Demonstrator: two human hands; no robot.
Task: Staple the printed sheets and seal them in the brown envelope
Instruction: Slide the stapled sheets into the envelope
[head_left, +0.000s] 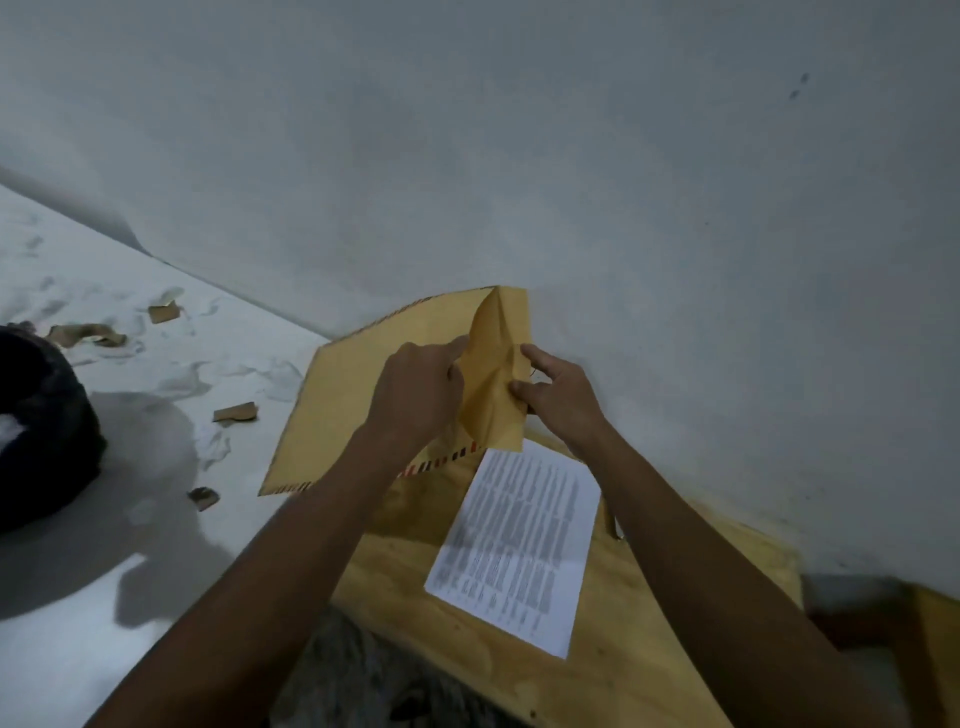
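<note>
A large brown envelope (343, 405) with a striped red and dark edge is held up above the wooden table (639, 644), close to the wall. My left hand (415, 395) grips its body near the open end. My right hand (561, 400) pinches the raised flap (498, 364), which is folded up and creased. The printed sheets (519, 545), white with dense text, lie flat on the table just below the envelope, untouched by either hand. No stapler is clearly visible.
A pale wall (571, 156) stands right behind the table. To the left, the white floor (104, 571) holds several torn brown scraps (236, 413) and a dark bag (36, 431). A thin object (615, 525) sticks out beside the sheets' right edge.
</note>
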